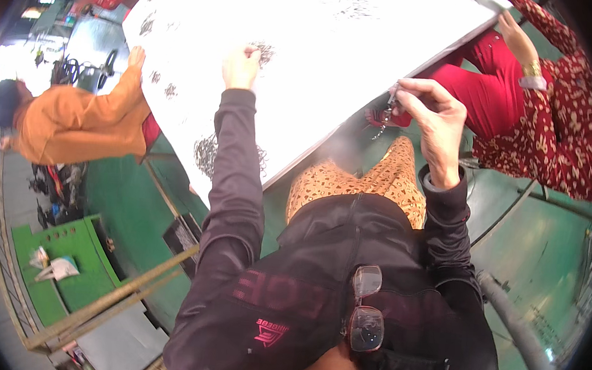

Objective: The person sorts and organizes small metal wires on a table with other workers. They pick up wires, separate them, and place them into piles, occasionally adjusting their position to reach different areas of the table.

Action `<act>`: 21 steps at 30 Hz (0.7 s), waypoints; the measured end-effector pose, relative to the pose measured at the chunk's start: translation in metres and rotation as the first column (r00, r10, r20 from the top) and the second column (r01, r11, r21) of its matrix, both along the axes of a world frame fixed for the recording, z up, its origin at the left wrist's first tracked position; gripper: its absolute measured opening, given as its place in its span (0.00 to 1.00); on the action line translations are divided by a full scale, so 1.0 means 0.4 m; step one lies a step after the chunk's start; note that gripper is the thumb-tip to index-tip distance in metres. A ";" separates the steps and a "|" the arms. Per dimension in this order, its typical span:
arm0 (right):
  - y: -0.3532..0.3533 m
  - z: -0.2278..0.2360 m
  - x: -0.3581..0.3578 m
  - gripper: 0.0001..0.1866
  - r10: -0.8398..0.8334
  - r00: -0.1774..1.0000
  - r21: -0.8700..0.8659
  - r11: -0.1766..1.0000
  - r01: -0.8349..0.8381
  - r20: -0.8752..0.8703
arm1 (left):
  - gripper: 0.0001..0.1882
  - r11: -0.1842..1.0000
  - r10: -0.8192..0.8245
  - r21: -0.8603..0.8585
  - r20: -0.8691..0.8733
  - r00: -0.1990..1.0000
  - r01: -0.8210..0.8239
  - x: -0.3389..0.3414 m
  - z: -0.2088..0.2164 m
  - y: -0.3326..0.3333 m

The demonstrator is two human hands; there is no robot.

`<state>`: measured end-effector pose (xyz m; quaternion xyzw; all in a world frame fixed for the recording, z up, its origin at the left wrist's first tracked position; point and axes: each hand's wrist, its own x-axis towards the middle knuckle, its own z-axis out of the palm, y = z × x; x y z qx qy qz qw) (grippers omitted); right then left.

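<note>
My left hand (pixel 241 68) reaches out over the white tabletop (pixel 305 67), its fingers curled together. Just beside its fingertips lies a small heap of thin dark pieces (pixel 264 53); what the fingers hold, if anything, is too small to make out. Off the table's near right edge, my right hand (pixel 434 119) is raised, thumb and forefinger pinching the top of a thin strand of small dark and shiny pieces (pixel 385 120). That strand hangs loosely below the fingertips.
Further dark heaps (pixel 206 153) lie about the tabletop. A person in an orange top (pixel 85 123) touches its left edge. At the right sits a person in patterned red (pixel 565 123), one hand at the table. Lower left stand a green surface (pixel 69 237) and a yellowish rail (pixel 110 299).
</note>
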<state>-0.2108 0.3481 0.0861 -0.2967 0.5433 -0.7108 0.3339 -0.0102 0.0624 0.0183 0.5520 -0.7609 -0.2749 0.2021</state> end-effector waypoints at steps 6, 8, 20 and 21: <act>-0.005 0.002 -0.013 0.09 -0.001 1.000 0.038 0.999 0.001 0.024 | 0.08 0.825 -0.313 0.119 -0.718 0.621 0.553 -0.116 0.184 0.304; -0.002 0.009 -0.011 0.10 -0.033 0.999 0.064 0.997 0.033 -0.003 | 0.07 0.774 -0.340 0.098 -0.768 0.542 0.625 -0.157 0.216 0.385; -0.002 0.016 -0.008 0.12 -0.026 0.994 0.008 1.000 0.027 -0.104 | 0.07 0.856 -0.412 -0.070 -0.690 0.595 0.512 -0.231 0.195 0.451; -0.004 0.013 -0.011 0.12 -0.063 0.984 0.003 0.998 0.064 -0.164 | 0.07 0.864 -0.404 -0.091 -0.710 0.576 0.495 -0.228 0.195 0.452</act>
